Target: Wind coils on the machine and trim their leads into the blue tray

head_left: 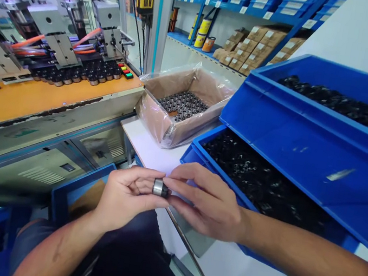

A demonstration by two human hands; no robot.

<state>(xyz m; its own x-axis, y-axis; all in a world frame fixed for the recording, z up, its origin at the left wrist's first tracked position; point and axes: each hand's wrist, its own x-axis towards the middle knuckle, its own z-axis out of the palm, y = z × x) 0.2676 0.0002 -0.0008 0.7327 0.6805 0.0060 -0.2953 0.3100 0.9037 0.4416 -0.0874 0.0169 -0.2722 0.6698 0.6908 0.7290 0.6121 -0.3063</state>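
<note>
Both the left hand (125,194) and the right hand (208,203) are bare, with short-trimmed nails. The left forearm (56,244) and right forearm (308,258) are uncovered as far as the frame shows (the left one carries a short, faint line along it). Over the lap lies a dark garment (135,261), blue-grey where light catches it at the left.
</note>
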